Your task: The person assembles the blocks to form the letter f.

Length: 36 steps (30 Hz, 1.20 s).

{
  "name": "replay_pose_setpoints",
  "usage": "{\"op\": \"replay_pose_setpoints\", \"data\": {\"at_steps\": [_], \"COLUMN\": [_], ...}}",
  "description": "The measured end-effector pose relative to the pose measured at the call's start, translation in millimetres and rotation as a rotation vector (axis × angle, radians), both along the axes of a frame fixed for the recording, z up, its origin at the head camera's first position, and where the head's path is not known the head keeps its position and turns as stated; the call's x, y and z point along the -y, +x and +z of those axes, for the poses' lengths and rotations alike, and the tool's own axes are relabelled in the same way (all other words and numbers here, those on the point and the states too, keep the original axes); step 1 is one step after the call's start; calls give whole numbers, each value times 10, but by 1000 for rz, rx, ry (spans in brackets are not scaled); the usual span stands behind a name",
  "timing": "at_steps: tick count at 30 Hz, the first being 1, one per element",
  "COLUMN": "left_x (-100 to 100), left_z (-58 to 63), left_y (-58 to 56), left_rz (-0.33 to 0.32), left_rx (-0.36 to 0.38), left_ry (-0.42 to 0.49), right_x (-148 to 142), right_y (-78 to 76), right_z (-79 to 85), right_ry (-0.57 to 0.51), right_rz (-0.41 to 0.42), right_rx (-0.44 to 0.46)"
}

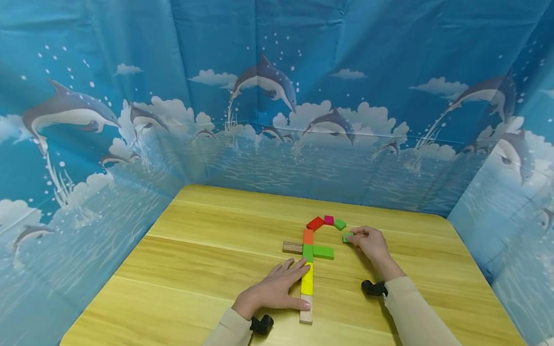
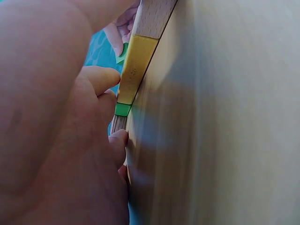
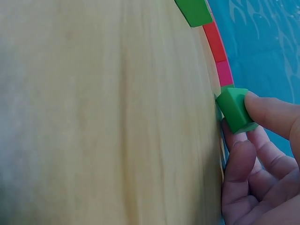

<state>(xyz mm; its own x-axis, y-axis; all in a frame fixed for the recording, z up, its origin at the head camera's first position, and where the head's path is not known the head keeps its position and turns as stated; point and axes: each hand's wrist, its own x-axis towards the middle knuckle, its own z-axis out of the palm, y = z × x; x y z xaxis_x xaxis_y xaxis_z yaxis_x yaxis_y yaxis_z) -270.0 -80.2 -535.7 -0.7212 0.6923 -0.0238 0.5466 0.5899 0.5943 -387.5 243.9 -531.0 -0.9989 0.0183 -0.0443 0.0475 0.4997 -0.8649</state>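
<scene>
My right hand (image 1: 372, 245) pinches a small green block (image 3: 234, 110) between thumb and fingers, at the right end of a curve of blocks. That curve runs from an orange block (image 1: 308, 236) through a red block (image 1: 315, 223) and a pink block (image 1: 329, 220) to another green block (image 1: 340, 225). My left hand (image 1: 276, 288) lies spread beside the straight column, fingertips by the yellow block (image 1: 307, 280) and thumb on the pale wooden block (image 1: 306, 316). Above the yellow one is a green block (image 1: 308, 253), flanked by a brown block (image 1: 293, 247) and a long green block (image 1: 323, 253).
The wooden table (image 1: 200, 231) has rounded far corners. A blue dolphin-printed curtain (image 1: 268, 157) hangs behind it and along both sides. A black wrist mount (image 1: 262, 324) is on the left wrist, and another black mount (image 1: 374, 288) on the right.
</scene>
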Motion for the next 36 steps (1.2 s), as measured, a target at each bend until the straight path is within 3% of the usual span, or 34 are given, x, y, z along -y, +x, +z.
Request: {"op": "replay_pose_setpoints", "data": {"at_steps": [8,23,36], "left_x": [-3,-2,-3], "left_z": [0,5,-13], "left_y": [19,12,-7], "left_rz": [8,5,5], "left_rx": [2,-17,-18], "left_ry": [-6,-6,2], "right_x": [32,49,12], "right_y": [-91,-163,-174], "right_z": [-29,-67,-55], "right_ry": [13,197,193], "right_rz": [-26,-26,6], "right_rx": [17,-77,-70]}}
